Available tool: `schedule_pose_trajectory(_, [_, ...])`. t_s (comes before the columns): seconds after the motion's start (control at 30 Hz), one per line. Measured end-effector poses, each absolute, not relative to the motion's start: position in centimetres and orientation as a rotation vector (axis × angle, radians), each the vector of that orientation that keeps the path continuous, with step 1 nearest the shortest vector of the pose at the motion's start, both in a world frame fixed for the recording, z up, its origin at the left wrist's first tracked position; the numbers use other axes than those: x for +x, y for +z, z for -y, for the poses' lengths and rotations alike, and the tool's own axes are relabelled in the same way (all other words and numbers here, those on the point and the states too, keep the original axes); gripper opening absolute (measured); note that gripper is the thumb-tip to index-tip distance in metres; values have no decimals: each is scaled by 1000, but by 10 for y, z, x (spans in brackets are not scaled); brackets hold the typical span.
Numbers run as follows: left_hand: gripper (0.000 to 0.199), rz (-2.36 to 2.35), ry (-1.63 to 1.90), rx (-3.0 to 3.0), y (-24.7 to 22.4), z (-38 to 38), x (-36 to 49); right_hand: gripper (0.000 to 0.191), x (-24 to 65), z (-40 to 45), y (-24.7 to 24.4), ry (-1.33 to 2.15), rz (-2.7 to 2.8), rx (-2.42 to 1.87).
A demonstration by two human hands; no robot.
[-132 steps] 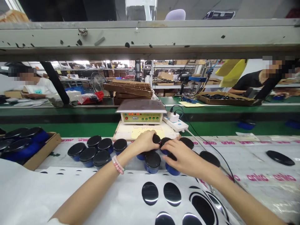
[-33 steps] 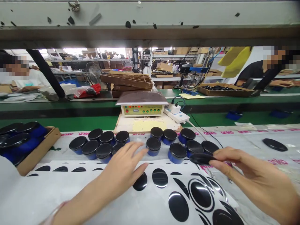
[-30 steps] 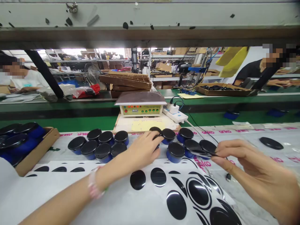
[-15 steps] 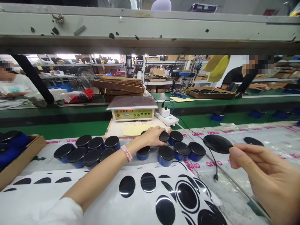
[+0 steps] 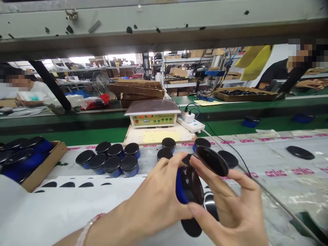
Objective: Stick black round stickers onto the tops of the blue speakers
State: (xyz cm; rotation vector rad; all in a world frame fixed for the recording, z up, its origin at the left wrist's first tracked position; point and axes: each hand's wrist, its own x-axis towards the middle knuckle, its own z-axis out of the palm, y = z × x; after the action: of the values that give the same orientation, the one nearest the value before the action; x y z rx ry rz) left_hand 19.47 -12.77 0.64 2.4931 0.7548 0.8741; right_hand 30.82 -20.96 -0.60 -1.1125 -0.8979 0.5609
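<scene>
Held up near the camera is a blue cup-shaped part [image 5: 182, 188] with a glossy black face, tilted to the right. My left hand [image 5: 156, 191] grips it from the left side. My right hand [image 5: 230, 201] holds a thin black disc [image 5: 212, 160] between its fingers, while its thumb and a fingertip reach the cup-shaped part's right edge. Below both hands lies a white sheet [image 5: 123, 201] with black round stickers. More black-topped blue parts [image 5: 112, 164] stand in a group behind the sheet, with a few others near the hands.
A cardboard box [image 5: 57, 157] of blue parts is at the left. A control box [image 5: 153, 116] and a power strip [image 5: 191, 124] sit behind. Another black disc [image 5: 300, 152] lies at the right. An overhead beam [image 5: 164, 25] crosses above; people sit beyond.
My left hand has lifted a blue part from the group and brought it close. My right hand has moved left with the disc to meet it. The view has shifted slightly.
</scene>
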Motion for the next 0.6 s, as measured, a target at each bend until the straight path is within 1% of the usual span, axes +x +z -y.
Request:
schedule_pose_trajectory(0.07, [96,-765,947,2616,2,134,187,42,300,205,-13,587,925,-1086])
schedule_pose_trajectory(0.2, [75,-742,1178,2803,-7,144,175,45,298,196,-27,511,1050,-1007])
schedule_pose_trajectory(0.3, [60,-789,1216,2883,-13,151,168,45,291,191,-32,432,1058,-961])
schedule_pose_trajectory(0.4, [52,-853,1227,2887,-18,158,163,45,278,190,-35,397,1066,-950])
schedule_pose_trajectory(0.5, [58,-896,1280,2783,-27,167,158,48,271,193,-37,417,1090,-943])
schedule_pose_trajectory(0.57, [70,-970,1296,2585,-36,175,153,47,275,200,-39,479,1113,-958])
schedule_pose_trajectory(0.6, [76,-1028,1265,2458,-42,180,150,43,279,204,-39,488,1111,-981])
